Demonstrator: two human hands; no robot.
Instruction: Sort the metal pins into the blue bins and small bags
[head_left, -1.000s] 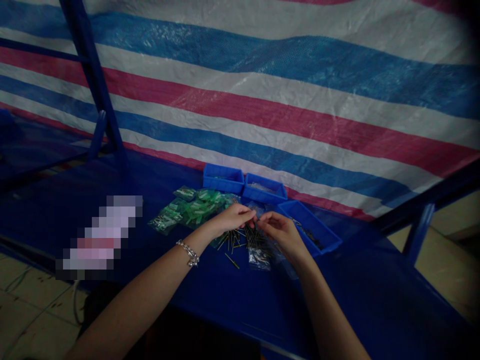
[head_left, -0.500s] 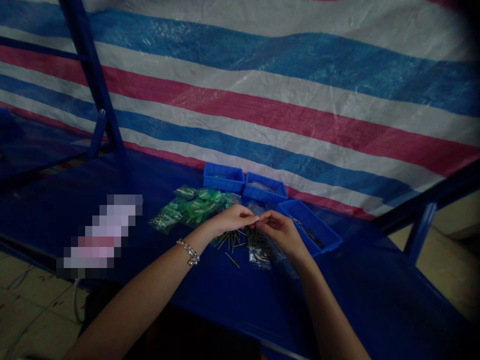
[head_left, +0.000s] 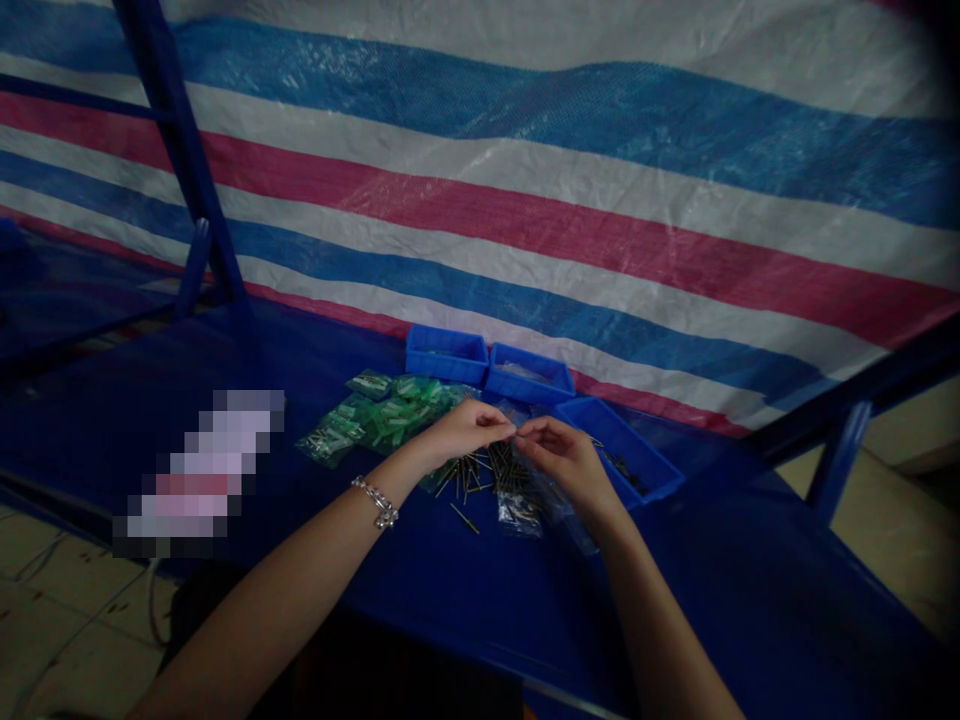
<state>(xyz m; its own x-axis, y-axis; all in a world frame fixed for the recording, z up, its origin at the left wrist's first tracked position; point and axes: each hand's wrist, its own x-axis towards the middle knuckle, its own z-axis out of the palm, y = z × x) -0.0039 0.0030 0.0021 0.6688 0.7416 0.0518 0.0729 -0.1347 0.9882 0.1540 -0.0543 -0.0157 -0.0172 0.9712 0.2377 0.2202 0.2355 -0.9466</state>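
My left hand [head_left: 474, 428] and my right hand [head_left: 559, 450] meet fingertip to fingertip above the middle of the blue table. Both are pinched closed; whatever lies between the fingers is too small to make out. Beneath them spreads a pile of thin, dark metal screw-like pieces [head_left: 506, 468], with one lone piece [head_left: 465, 518] in front. Clear plastic bags [head_left: 519, 512] lie partly under my right hand. Left of my left hand are small bags with green and white contents [head_left: 401, 412]. A silver bracelet [head_left: 379, 502] circles my left wrist.
Two blue bins [head_left: 448, 355] stand in a row at the back, the right one [head_left: 529, 375] holding clear bags. A third, longer blue bin [head_left: 622, 455] with dark pieces sits at right. Striped sheeting [head_left: 525, 210] hangs behind. A blurred-out pinkish item [head_left: 210, 465] lies left.
My hands stay together over the pile. The fingertips have shifted slightly, and the right hand has moved a touch to the right and down.
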